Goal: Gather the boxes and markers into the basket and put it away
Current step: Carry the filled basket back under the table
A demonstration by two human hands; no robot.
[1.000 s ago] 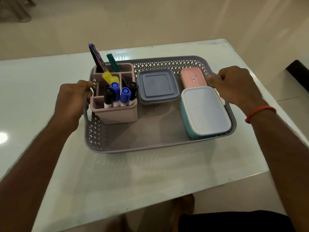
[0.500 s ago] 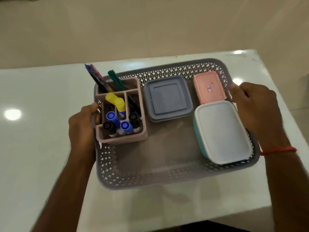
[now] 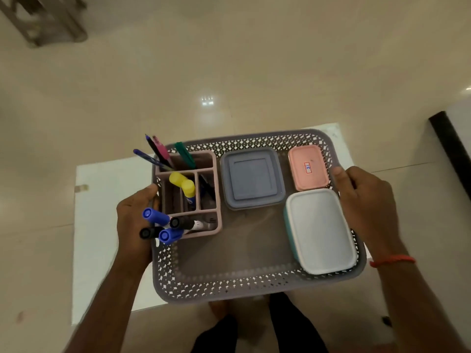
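The grey perforated basket (image 3: pixel 229 284) hangs in the air above the white table (image 3: pixel 102 225), close to my body. My left hand (image 3: pixel 132 225) grips its left rim and my right hand (image 3: pixel 367 205) grips its right rim. Inside at the left stands a pink organizer (image 3: pixel 204 159) holding blue and black markers (image 3: pixel 163 228), a yellow highlighter (image 3: pixel 182 184) and pens (image 3: pixel 159 154). A grey square box (image 3: pixel 251 178) lies in the middle. At the right lie a small pink box (image 3: pixel 308 168) and a teal box with a white lid (image 3: pixel 321 230).
Beige tiled floor surrounds the table. A dark stool or stand (image 3: pixel 48 19) is at the top left. A black-edged white surface (image 3: pixel 451 138) shows at the right. My legs and feet (image 3: pixel 254 327) are below the basket.
The basket has risen off the table and come toward me, held in both hands. The view now looks steeply down, and the table appears smaller underneath.
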